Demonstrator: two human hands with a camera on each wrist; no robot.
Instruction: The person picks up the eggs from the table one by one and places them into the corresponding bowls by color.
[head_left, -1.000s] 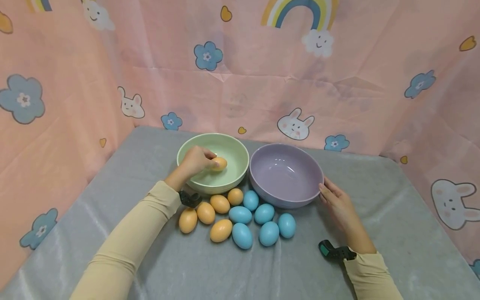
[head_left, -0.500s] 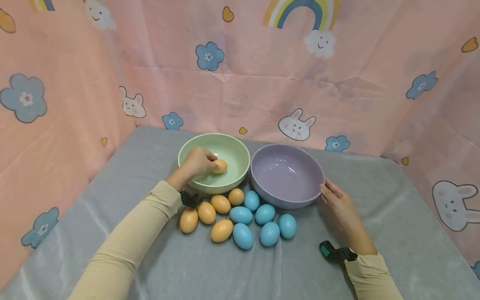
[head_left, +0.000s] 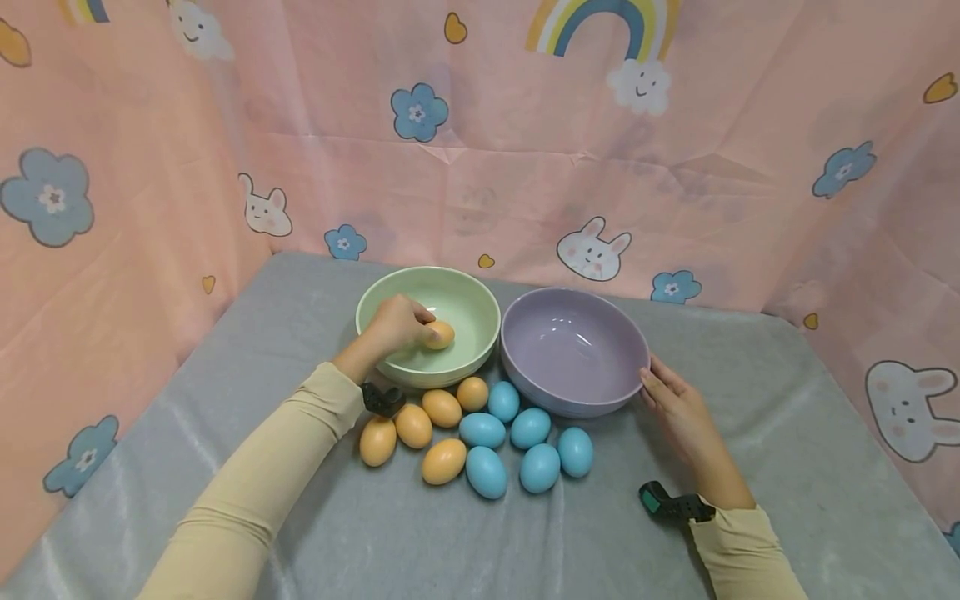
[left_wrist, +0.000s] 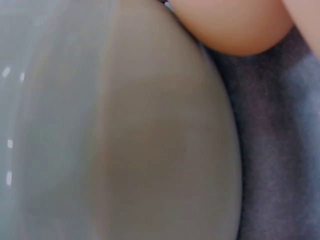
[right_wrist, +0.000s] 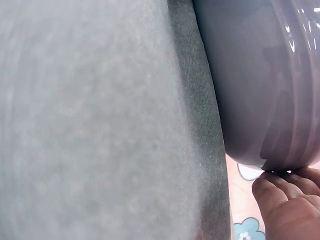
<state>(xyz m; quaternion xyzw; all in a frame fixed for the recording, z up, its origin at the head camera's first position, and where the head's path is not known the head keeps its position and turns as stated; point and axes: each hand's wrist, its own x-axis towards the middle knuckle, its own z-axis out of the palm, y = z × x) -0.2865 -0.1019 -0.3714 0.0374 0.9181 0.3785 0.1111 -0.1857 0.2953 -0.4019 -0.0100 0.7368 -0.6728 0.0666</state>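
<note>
My left hand (head_left: 397, 325) reaches inside the light green bowl (head_left: 491, 333) and pinches an orange egg (head_left: 441, 335) between thumb and fingers. The egg is low in the bowl, partly hidden by the hand. In the left wrist view the bowl's outer wall (left_wrist: 170, 130) fills the middle, and an orange egg (left_wrist: 235, 25) shows at the top. My right hand (head_left: 678, 408) rests against the right side of the purple bowl (head_left: 573, 350). Its fingertips (right_wrist: 272, 185) touch the outer wall in the right wrist view. Nothing lies in the purple bowl.
In front of the bowls, several orange eggs (head_left: 444, 462) lie at left and several blue eggs (head_left: 540, 468) at right, close together on the grey cloth (head_left: 450, 550). The two bowls stand side by side near a pink patterned curtain (head_left: 487, 183).
Over the last second the orange egg in my left hand has gone slightly lower in the green bowl. My right hand and the other eggs have stayed put.
</note>
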